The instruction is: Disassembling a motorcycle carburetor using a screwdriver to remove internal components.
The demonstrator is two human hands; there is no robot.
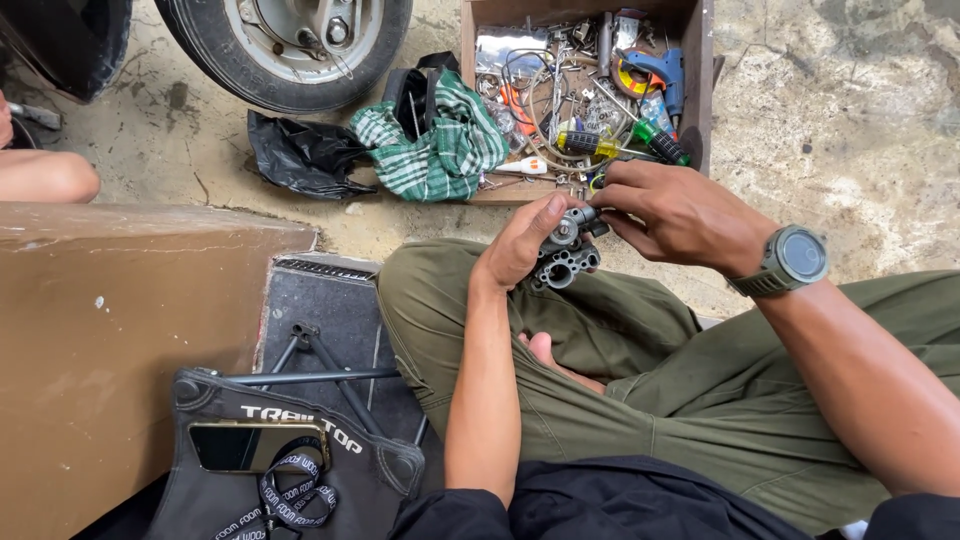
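Note:
My left hand (522,240) grips a small grey metal part (566,258) with round holes in its body, held above my olive-green trouser knee. My right hand (672,210), with a green wristwatch (790,260) on the wrist, pinches the top of the same part with its fingertips. Both hands meet over the part just in front of a wooden box of tools.
The wooden tool box (700,90) holds screwdrivers, wires and a blue glue gun. A green checked cloth (435,145), a black plastic bag (300,152) and a tyre (285,50) lie beyond. A brown block (100,330) stands left, with a phone (255,443) on a black folding stool. Another person's knee (45,175) shows far left.

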